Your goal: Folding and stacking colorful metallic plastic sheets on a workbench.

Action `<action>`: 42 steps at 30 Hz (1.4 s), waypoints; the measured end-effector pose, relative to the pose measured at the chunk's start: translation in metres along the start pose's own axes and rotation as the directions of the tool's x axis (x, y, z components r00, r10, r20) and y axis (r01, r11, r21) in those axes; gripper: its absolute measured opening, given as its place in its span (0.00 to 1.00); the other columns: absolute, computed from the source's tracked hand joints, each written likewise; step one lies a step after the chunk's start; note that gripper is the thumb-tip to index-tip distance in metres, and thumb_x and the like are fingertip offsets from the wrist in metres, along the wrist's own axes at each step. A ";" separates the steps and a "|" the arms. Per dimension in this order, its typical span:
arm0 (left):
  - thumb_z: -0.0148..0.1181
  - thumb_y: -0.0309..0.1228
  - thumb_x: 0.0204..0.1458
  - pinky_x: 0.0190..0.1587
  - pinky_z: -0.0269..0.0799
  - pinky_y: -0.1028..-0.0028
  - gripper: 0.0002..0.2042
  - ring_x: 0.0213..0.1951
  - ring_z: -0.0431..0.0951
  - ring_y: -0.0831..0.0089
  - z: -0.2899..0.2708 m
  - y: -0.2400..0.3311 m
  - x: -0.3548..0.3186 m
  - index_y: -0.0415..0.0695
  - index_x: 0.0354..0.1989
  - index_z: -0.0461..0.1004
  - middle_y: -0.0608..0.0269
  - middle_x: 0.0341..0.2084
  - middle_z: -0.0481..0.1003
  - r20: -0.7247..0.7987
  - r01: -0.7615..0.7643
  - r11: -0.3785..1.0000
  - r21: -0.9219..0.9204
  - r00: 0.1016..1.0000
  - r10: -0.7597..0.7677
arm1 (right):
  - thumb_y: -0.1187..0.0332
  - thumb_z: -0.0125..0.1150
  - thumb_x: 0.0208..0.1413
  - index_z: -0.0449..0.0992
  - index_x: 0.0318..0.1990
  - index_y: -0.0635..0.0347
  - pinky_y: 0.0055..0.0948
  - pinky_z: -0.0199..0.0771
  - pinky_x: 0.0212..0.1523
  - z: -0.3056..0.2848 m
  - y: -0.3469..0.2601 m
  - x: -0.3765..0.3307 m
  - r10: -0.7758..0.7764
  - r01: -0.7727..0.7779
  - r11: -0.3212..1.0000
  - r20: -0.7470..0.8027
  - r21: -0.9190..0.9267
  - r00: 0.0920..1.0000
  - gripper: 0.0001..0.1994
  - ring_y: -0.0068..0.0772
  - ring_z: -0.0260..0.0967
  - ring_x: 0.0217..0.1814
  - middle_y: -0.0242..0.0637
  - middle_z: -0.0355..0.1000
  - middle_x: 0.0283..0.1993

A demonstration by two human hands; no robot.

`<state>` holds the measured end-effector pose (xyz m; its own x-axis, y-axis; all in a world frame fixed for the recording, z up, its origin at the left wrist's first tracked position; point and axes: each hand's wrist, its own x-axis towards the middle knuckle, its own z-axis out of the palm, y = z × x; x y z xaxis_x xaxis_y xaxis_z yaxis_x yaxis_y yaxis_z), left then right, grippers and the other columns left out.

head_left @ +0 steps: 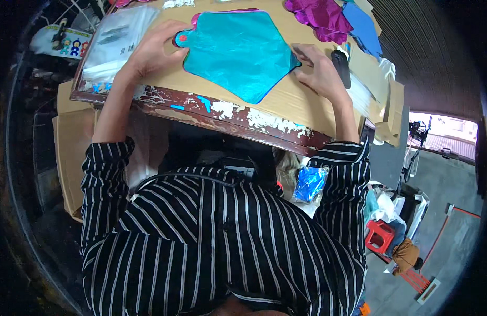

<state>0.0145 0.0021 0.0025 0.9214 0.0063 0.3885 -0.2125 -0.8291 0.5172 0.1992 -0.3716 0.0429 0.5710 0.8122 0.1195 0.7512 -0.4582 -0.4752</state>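
A flat, shiny teal six-sided piece of thin material [241, 52] lies in front of me, with a small tab on its left corner bearing a red dot and a darker right corner. A strip of pink shows from under its upper left edge. My left hand [158, 47] rests at the left tab, thumb and fingers spread around it. At the opposite corner is my right hand [322, 73], its thumb and fingers curved apart beside the tip. Neither hand visibly grips the piece.
Cardboard [164, 79] covers the worn table. Clear plastic bags [114, 42] lie left, crumpled magenta pieces [325, 21] and a blue piece [362, 29] far right. A black device [340, 68] sits beside my right hand. On the floor, right, stands a red stool [380, 237].
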 end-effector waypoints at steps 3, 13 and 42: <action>0.67 0.31 0.49 0.63 0.69 0.61 0.23 0.57 0.75 0.52 0.001 0.001 0.001 0.43 0.56 0.76 0.52 0.53 0.77 0.010 0.030 1.000 0.000 1.000 -0.030 | 0.76 0.65 0.50 0.73 0.64 0.60 0.34 0.77 0.57 -0.005 0.003 0.005 -0.049 0.050 0.997 0.014 -0.054 0.999 0.29 0.40 0.76 0.50 0.45 0.77 0.51; 0.68 0.29 0.49 0.65 0.67 0.60 0.23 0.60 0.73 0.51 -0.002 -0.001 0.000 0.43 0.57 0.75 0.53 0.56 0.76 -0.023 -0.031 0.999 0.032 0.999 0.032 | 0.77 0.63 0.50 0.73 0.63 0.56 0.39 0.78 0.47 -0.006 0.015 0.024 -0.208 0.218 0.962 0.071 -0.164 0.975 0.28 0.48 0.76 0.43 0.46 0.75 0.45; 0.68 0.33 0.52 0.66 0.67 0.62 0.27 0.60 0.74 0.56 0.001 -0.023 -0.004 0.45 0.62 0.73 0.55 0.57 0.75 -0.014 -0.094 0.995 0.018 0.995 0.094 | 0.79 0.64 0.55 0.79 0.50 0.64 0.33 0.79 0.50 -0.003 -0.010 0.016 -0.020 0.018 0.996 -0.020 -0.091 1.000 0.14 0.41 0.80 0.45 0.44 0.78 0.47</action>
<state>0.0161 0.0204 -0.0118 0.8926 -0.0641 0.4463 -0.2922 -0.8361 0.4643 0.2014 -0.3553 0.0518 0.5621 0.8140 0.1465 0.7886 -0.4742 -0.3914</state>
